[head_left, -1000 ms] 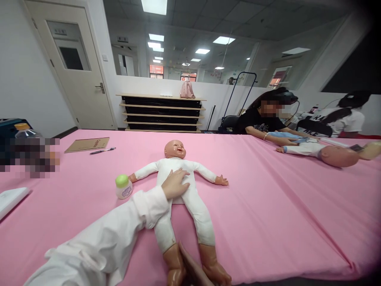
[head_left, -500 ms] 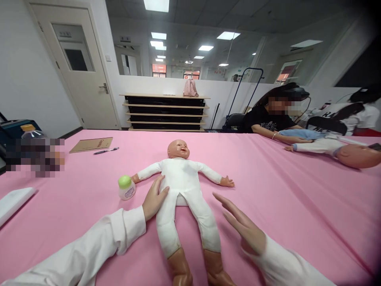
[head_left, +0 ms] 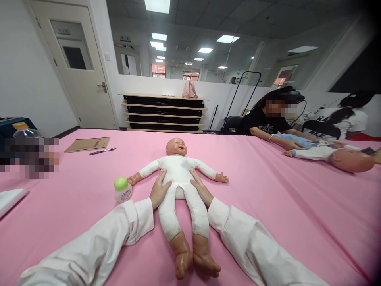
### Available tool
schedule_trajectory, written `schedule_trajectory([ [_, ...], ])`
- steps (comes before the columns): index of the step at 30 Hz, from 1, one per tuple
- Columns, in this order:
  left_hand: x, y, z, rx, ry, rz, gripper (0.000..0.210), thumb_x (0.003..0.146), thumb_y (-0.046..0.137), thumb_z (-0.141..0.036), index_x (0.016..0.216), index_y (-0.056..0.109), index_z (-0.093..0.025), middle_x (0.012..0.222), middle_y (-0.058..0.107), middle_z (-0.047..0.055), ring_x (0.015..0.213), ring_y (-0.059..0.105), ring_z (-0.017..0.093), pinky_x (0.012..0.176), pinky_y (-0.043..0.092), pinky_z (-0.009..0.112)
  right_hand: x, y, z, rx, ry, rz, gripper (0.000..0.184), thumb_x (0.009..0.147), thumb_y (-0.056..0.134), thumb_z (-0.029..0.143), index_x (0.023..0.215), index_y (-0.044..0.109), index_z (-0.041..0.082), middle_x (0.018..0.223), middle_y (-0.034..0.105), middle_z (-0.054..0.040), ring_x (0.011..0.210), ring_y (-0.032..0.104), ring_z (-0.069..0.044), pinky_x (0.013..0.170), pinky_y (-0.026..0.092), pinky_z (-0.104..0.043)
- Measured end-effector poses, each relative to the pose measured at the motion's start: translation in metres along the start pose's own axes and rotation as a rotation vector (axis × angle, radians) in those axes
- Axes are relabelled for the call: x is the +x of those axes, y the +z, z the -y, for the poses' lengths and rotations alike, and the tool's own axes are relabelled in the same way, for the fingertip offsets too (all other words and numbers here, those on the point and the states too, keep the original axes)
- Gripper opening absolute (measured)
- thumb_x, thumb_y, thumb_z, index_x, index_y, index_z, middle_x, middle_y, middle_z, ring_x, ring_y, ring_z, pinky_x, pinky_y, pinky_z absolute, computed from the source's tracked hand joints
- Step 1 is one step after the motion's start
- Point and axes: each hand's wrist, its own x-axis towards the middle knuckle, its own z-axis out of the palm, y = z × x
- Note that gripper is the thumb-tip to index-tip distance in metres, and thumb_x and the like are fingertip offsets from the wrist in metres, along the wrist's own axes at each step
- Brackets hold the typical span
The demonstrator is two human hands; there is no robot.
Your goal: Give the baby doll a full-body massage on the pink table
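A baby doll [head_left: 177,169] lies on its back with a white cloth body, its head at the far end and its arms spread. My left hand [head_left: 160,189] clasps one side of its waist, the thumb across the belly. On the opposite side my right hand [head_left: 202,188] holds the waist in the same way, fingers pointing up the torso. Parts of the fingers are hidden against the doll's sides. Close to the doll's hand on the left stands a small white jar [head_left: 123,192] with a green lid.
The table has a pink cloth [head_left: 89,178]. A brown notebook [head_left: 87,144] and a pen [head_left: 102,151] lie at the far left, near a white object [head_left: 10,201] at the left edge. At right, a person in black [head_left: 268,119] handles another doll [head_left: 324,153].
My right hand has come in from the right, from above the cloth onto the doll's waist. The doll's legs are closer together. My left hand has stayed at its side.
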Motion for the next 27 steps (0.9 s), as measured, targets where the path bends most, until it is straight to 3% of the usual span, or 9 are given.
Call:
schedule_trajectory([
  [8,-0.002,-0.007,0.005,0.066,0.076,0.031,0.054,0.079,0.046,-0.032,0.130,0.037,-0.015,0.141,0.027,0.007,0.132,0.021,0.016,0.110,0.015,0.034,-0.001,0.000,-0.017,0.006,-0.067,-0.063,0.060,0.079,0.043,0.053,0.130,0.037,0.023,0.144,0.019,-0.0006,0.134,0.010,-0.016,0.111,0.005,-0.037],
  [13,0.001,-0.011,0.006,0.014,0.087,0.092,0.057,0.079,0.046,-0.034,0.131,0.036,-0.014,0.142,0.025,0.007,0.132,0.019,0.017,0.110,0.016,0.033,-0.002,-0.003,-0.016,-0.059,-0.097,-0.068,0.059,0.081,0.039,0.054,0.130,0.038,0.021,0.143,0.024,-0.0033,0.133,0.016,-0.018,0.111,0.009,-0.038],
  [22,0.003,-0.012,0.008,0.043,0.105,0.134,0.057,0.080,0.042,-0.035,0.132,0.032,-0.014,0.143,0.021,0.006,0.133,0.016,0.014,0.110,0.012,0.033,-0.006,-0.004,-0.008,-0.067,-0.121,-0.104,0.057,0.075,0.040,0.063,0.122,0.047,0.031,0.138,0.034,0.0003,0.131,0.022,-0.018,0.110,0.012,-0.036],
  [27,0.003,-0.012,0.009,0.059,0.113,0.121,0.056,0.080,0.042,-0.036,0.132,0.034,-0.016,0.143,0.023,0.006,0.132,0.017,0.015,0.110,0.013,0.033,-0.006,-0.004,-0.009,-0.118,-0.153,-0.099,0.061,0.079,0.036,0.060,0.126,0.044,0.022,0.139,0.032,-0.0039,0.131,0.022,-0.020,0.110,0.012,-0.037],
])
